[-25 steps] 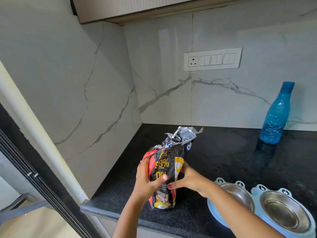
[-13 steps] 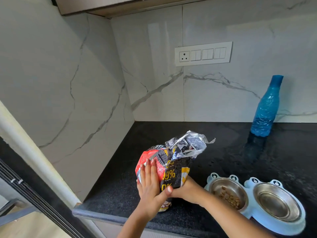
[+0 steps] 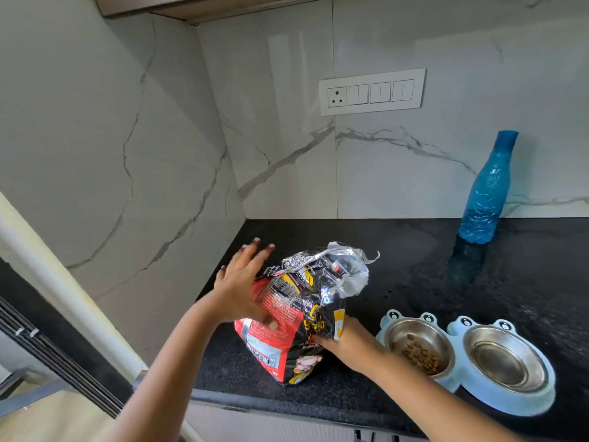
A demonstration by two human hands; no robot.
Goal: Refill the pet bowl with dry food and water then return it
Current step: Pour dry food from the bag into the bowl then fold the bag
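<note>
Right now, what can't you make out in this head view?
- Food bag: brand text crumpled and partly behind the left hand; how much is left inside is hidden.
- Right hand: fingers tucked behind the bag, grip unclear.
- Blue bottle: tinted, water level unreadable.
- Double pet bowl: near rim partly covered by the right forearm.
- Counter: right end cut off by the frame edge.

The right hand's fingers are hidden behind the food bag. The bag's print is too blurred to read. The bench runs off the right edge.
</note>
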